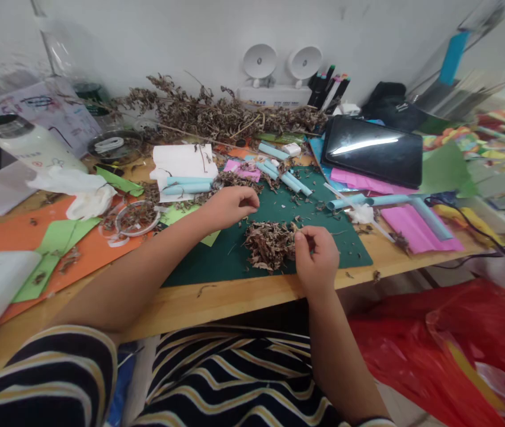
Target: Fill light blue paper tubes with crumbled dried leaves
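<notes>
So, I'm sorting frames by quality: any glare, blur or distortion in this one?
Head view: a bright glare streak on the black tablet; the right edge smears into blur; the wooden table edge bows from lens distortion; the hands and the dried leaf pile are sharp and evenly lit.

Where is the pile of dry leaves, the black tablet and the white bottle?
Pile of dry leaves (269, 244), head view, middle of the heap on the green mat.
Black tablet (374, 151), head view, centre of its shiny face.
White bottle (34, 151), head view, its side wall.
</notes>
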